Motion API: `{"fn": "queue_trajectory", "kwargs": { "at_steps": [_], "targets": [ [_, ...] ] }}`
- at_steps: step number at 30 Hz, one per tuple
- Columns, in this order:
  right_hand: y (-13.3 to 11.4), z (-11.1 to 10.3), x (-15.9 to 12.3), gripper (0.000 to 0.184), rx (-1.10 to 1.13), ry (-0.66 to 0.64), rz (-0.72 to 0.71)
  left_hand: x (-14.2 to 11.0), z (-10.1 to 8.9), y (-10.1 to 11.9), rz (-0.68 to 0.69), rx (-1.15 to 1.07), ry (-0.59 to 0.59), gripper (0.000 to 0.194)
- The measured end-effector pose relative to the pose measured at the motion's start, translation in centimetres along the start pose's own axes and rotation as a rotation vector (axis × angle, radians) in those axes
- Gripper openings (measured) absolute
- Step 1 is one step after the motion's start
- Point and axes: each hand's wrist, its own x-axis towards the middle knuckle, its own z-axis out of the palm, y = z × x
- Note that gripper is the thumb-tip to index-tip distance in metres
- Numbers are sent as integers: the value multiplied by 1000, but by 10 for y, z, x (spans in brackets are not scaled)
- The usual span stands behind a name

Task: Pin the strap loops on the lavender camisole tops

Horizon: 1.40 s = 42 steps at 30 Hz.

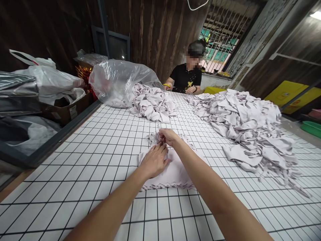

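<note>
A stack of pale lilac-grey fabric pieces (pixel 177 169), its near edges layered and wavy, lies on the gridded table in front of me. My left hand (pixel 155 160) rests flat on the stack's left part, its fingers stretched out towards the far edge. Just beyond those fingertips, my right hand (pixel 168 137) is closed with bent fingers at the bunched far end of the cloth, pinching the fabric there. Its fingertips are partly hidden, so the exact grip on the cloth is hard to see.
A large crumpled heap of the same fabric (pixel 240 117) spreads along the right. A smaller pile (pixel 152 102) spills from a clear plastic bag (pixel 117 78) at the back. Across the table a person (pixel 187 77) holds something yellow. Bags and a cardboard box (pixel 67 112) stand past the left edge.
</note>
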Motion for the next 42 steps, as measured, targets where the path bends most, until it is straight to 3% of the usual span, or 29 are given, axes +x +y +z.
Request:
{"fn": "queue_trajectory", "kwargs": {
  "at_steps": [5, 9, 12, 15, 17, 20, 22, 26, 30, 33, 36, 42],
  "targets": [
    [-25, -8, -11, 19, 232, 5, -120, -1, -3, 2, -13, 20, -30, 47],
    [-37, -33, -50, 29, 289, -53, -251, -1, -3, 2, -21, 9, -41, 47],
    [-29, -67, -94, 45, 147, -149, -406, 0, -5, 4, -26, -11, -48, 44],
    [-15, -105, -130, 57, -52, -173, -393, 1, -6, 6, -47, -9, -77, 43],
    [-8, -119, -140, 55, -141, -192, -361, 1, -5, 6, -52, 4, -87, 44],
    [-2, -112, -135, 45, -367, -210, -288, 1, -5, 5, -45, 8, -78, 47],
    [-1, -93, -121, 43, -566, -189, -251, 0, -6, 4, -34, -2, -69, 44],
    [1, -47, -83, 38, -891, -30, -223, 0, -6, 3, -8, 8, -60, 40],
    [-4, -28, -55, 28, -987, 2, -159, 1, -1, 1, -6, 47, -44, 48],
    [-8, -32, -47, 26, -925, -80, -94, 1, 3, -1, -5, 51, -40, 52],
    [-10, -45, -50, 20, -693, -232, -23, 2, 2, -1, -4, 56, -50, 52],
    [-13, -86, -85, 32, -511, -477, -12, 1, -3, 4, -14, 68, -46, 48]
  ]
}}
